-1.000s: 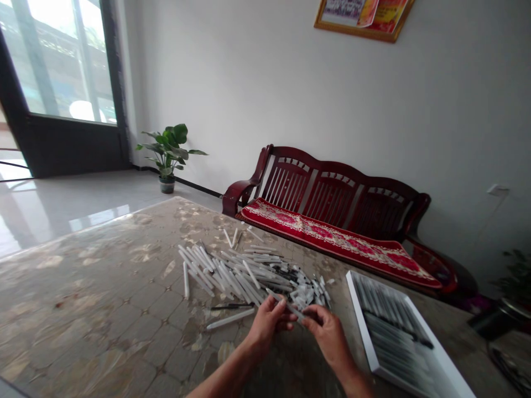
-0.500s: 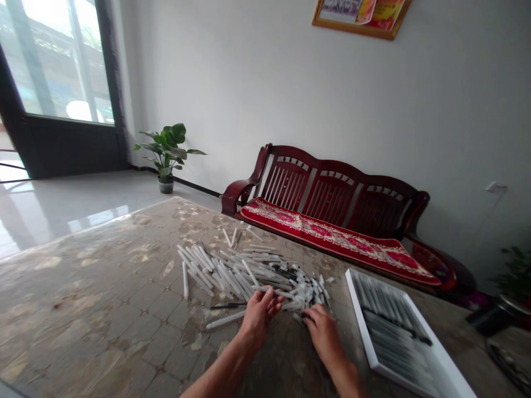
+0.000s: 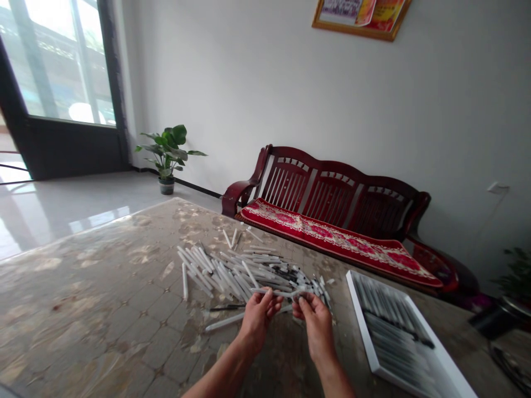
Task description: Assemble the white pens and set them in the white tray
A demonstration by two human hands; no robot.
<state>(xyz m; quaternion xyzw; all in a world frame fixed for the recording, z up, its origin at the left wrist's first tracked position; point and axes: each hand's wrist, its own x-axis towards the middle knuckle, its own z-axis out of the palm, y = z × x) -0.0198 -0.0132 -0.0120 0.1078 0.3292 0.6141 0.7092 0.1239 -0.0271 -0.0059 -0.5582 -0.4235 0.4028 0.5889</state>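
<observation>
Between thumb and fingers, my left hand (image 3: pixel 258 318) pinches a thin whitish pen (image 3: pixel 267 291) that points to the left. My right hand (image 3: pixel 314 316) is closed close to the pen's right end, its fingertips pinched on something small that I cannot make out. Just beyond both hands lies a loose pile of whitish pen barrels (image 3: pixel 228 273), with black and clear small parts (image 3: pixel 294 272) at its right side. One longer whitish barrel (image 3: pixel 224 321) and thin dark sticks (image 3: pixel 227 307) lie left of my left hand.
On the right of the patterned table (image 3: pixel 124 309) stands a white box (image 3: pixel 365 337) holding rows of pens. A black cylindrical object (image 3: pixel 489 320) is at the far right. Behind the table is a red wooden bench (image 3: pixel 332 193), with a potted plant (image 3: pixel 166 160) further left.
My right hand has lifted from the tabletop by the small parts and moved up and left to the right end of the pen. My left hand has hardly moved.
</observation>
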